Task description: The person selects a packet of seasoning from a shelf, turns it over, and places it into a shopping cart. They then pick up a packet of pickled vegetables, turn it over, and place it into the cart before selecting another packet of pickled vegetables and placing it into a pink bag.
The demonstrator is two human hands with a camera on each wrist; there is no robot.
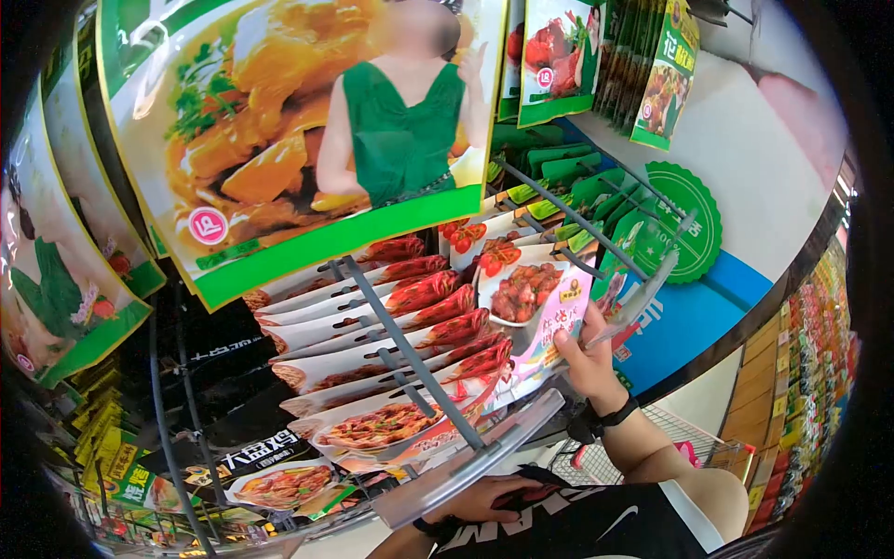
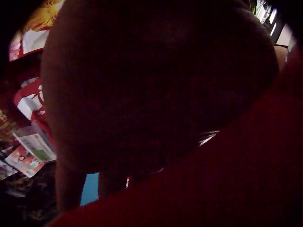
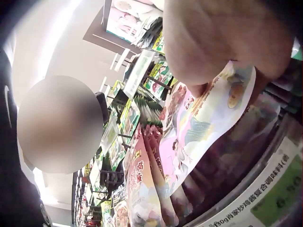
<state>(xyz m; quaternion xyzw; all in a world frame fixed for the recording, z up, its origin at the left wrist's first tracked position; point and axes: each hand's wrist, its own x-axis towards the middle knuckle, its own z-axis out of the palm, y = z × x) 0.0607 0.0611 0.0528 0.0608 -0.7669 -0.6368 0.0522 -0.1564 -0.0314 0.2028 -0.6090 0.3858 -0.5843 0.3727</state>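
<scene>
A pink-and-white seasoning packet (image 1: 549, 326) with a bowl of meat pictured on it hangs at the right end of a row of packets. My right hand (image 1: 589, 359) pinches its edge, thumb on the front. Seen from the right wrist, the packet (image 3: 208, 125) bends under the hand (image 3: 227, 40), its patterned back showing. My left hand (image 1: 484, 498) lies low at the black shirt front (image 1: 596, 522), fingers loosely extended, with nothing seen in it. The left wrist view is mostly dark, filled by that hand (image 2: 151, 90).
Metal hooks (image 1: 410, 349) carry rows of red-and-white packets (image 1: 400, 429). A large green-bordered packet (image 1: 298, 140) hangs close above. A clear label strip (image 1: 470, 461) runs along the front, and a price tag (image 3: 277, 203) shows near the packets. A shopping cart (image 1: 689, 433) stands at the right.
</scene>
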